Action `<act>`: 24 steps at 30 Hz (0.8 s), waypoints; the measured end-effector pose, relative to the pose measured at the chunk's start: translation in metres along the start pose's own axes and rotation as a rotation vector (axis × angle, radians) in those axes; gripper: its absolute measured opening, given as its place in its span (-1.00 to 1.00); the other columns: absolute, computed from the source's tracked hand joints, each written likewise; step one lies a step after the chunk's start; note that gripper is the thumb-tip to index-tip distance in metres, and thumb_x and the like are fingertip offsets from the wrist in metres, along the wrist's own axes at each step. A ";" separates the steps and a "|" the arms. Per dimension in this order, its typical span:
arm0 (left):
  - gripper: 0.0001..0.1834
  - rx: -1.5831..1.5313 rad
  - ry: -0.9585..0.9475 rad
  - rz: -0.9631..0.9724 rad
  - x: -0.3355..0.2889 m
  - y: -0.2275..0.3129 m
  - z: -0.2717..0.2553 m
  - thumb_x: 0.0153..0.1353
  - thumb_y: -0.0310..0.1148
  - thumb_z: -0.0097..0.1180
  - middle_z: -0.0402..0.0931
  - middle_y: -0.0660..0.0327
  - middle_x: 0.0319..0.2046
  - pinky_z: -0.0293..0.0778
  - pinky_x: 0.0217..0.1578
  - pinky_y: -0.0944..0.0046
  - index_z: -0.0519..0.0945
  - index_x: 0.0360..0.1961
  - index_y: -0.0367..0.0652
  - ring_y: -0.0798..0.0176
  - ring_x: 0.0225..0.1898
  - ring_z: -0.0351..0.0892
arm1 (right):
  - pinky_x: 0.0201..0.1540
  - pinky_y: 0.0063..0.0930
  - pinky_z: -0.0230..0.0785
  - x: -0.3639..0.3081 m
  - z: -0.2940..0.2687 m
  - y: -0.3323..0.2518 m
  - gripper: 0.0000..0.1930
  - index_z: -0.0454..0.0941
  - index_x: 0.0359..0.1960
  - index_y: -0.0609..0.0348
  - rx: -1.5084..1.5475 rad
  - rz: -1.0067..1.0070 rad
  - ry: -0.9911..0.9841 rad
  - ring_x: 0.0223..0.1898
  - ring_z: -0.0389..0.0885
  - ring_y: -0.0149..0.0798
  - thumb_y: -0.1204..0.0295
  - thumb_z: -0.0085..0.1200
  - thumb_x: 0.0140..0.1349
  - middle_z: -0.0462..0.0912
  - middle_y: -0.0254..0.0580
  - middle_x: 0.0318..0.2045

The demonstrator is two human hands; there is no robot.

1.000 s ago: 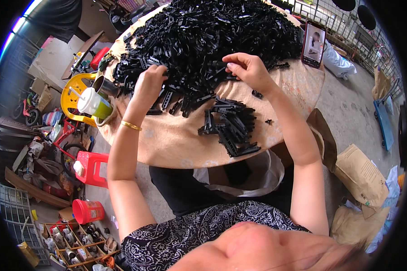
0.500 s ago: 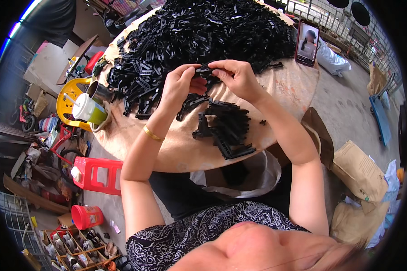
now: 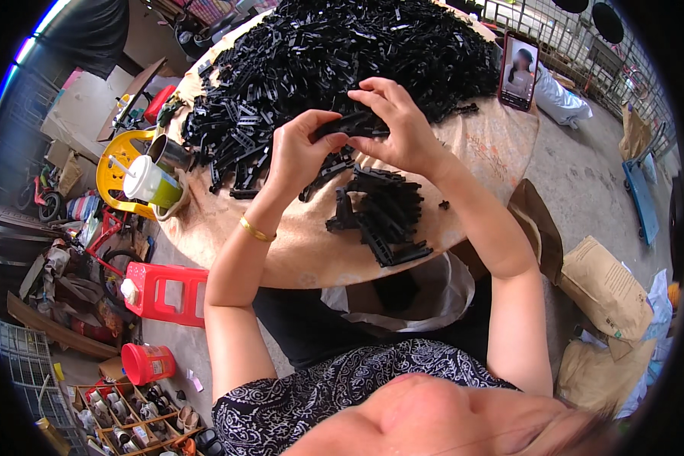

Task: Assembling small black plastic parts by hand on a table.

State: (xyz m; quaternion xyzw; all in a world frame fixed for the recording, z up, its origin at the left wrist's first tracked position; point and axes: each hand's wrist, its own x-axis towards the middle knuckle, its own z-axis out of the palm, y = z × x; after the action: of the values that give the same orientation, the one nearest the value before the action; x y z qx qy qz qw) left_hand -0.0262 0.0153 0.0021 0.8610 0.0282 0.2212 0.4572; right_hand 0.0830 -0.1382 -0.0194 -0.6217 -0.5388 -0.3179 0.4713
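Note:
Above the near side of a large black heap, my left hand is closed in a pinch on a slim black plastic part. My right hand curves around the part's other end, fingers lifted and apart, its thumb close to the left thumb. Whether that thumb presses on the part is hard to make out. Behind both hands rises the heap of black plastic parts. Nearer to me, a smaller stack of similar black parts lies on the cloth-covered table.
A phone stands upright at the table's right. On the left are a yellow chair with a lidded drink cup, a red plastic stool and a red bucket. Paper sacks lie on the right floor.
My right fingers have lifted and spread from their pinch. Now the dark part lies lengthwise between the hands, and my left hand still grips it.

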 end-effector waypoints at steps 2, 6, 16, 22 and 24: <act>-0.74 0.033 -0.010 0.052 -0.001 0.003 0.002 0.04 -0.60 0.21 0.64 0.19 -0.41 0.51 -0.36 0.49 0.57 -0.19 -0.36 0.46 -0.42 0.59 | -0.24 -0.40 0.50 -0.003 0.000 0.003 -0.67 0.56 -0.20 0.25 0.103 0.085 -0.085 -0.40 0.61 -0.14 0.40 0.27 -0.02 0.61 -0.04 -0.30; -0.76 0.142 0.008 0.133 -0.004 0.003 0.002 -0.01 -0.56 0.26 0.64 0.12 -0.46 0.48 -0.44 0.43 0.60 -0.25 -0.29 0.44 -0.48 0.59 | -0.34 -0.42 0.48 -0.009 -0.004 0.007 -0.66 0.57 -0.24 0.26 0.284 0.252 -0.290 -0.44 0.61 -0.14 0.40 0.32 -0.07 0.62 -0.05 -0.39; -0.76 -0.132 -0.149 -0.012 0.004 -0.006 -0.005 0.01 -0.56 0.26 0.61 0.25 -0.45 0.49 -0.38 0.46 0.59 -0.24 -0.33 0.49 -0.41 0.54 | -0.46 -0.48 0.35 -0.012 -0.005 0.011 -0.75 0.63 -0.34 0.18 0.331 0.354 -0.343 -0.52 0.55 -0.22 0.33 0.30 -0.05 0.61 -0.11 -0.52; -0.76 -0.059 -0.137 0.001 -0.009 0.000 0.001 -0.02 -0.55 0.28 0.61 0.22 -0.46 0.43 -0.38 0.47 0.61 -0.26 -0.28 0.49 -0.43 0.51 | -0.41 -0.49 0.36 -0.004 -0.022 0.024 -0.62 0.65 -0.39 0.18 0.582 0.538 -0.331 -0.51 0.53 -0.36 0.05 0.21 0.09 0.60 -0.23 -0.57; -0.73 0.026 -0.311 0.064 -0.019 0.004 -0.001 -0.06 -0.48 0.33 0.61 0.19 -0.44 0.43 -0.38 0.39 0.63 -0.26 -0.21 0.40 -0.44 0.52 | -0.38 -0.42 0.40 0.007 -0.046 0.032 -0.51 0.66 -0.40 0.14 -0.050 0.648 -0.421 -0.46 0.59 -0.23 -0.10 0.17 0.03 0.61 -0.20 -0.57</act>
State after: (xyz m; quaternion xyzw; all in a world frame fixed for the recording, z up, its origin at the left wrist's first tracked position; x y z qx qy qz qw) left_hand -0.0440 0.0091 -0.0008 0.8910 -0.0675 0.0993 0.4378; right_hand 0.1204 -0.1778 -0.0049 -0.8226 -0.3914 -0.0309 0.4113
